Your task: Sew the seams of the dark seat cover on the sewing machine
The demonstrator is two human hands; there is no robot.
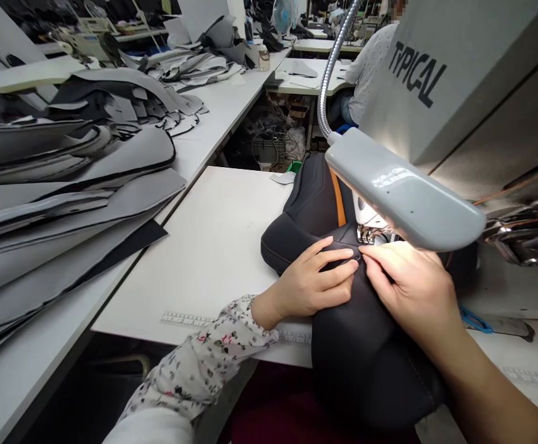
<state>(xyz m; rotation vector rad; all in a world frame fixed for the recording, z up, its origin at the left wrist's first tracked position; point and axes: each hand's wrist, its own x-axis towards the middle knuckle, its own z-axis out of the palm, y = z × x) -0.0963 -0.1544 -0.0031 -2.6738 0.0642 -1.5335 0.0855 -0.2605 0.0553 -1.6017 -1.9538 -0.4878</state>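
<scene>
As I look across the room, a long side tabletop (232, 98) runs away on the left, loaded with a broad heap of gray cut pieces (143, 148), too many overlapping to count, some reaching past its near-side edge. Next to it, one white tabletop (195, 246) has open room left of the work, and its front edge slants toward the person's lap. On the right looms one sewing machine (472, 55), its body lettered "TYPICAL" in dark capitals. One black cover (305, 203), the piece being worked, lies partly on the white tabletop at the machine, its near part hanging over the front edge. Beyond, one other person (370, 68) in a light dotted top sits by a far table. One gray lamp (402, 191) on a ribbed metal neck (326, 80) shines over the stitching spot. Of the two hands, the right hand (411, 280) pinches the cover's edge between thumb and finger, close by the presser foot (365, 235); the left hand (315, 283) lies on the cover, fingers extended, unclenched, their tips near the other hand's. Behind the right wrist rests one blue handle (476, 320). One orange strip (338, 197) crosses the cover, and ruler markings (185, 318), their numbers unreadable to me, line the tabletop's front.
</scene>
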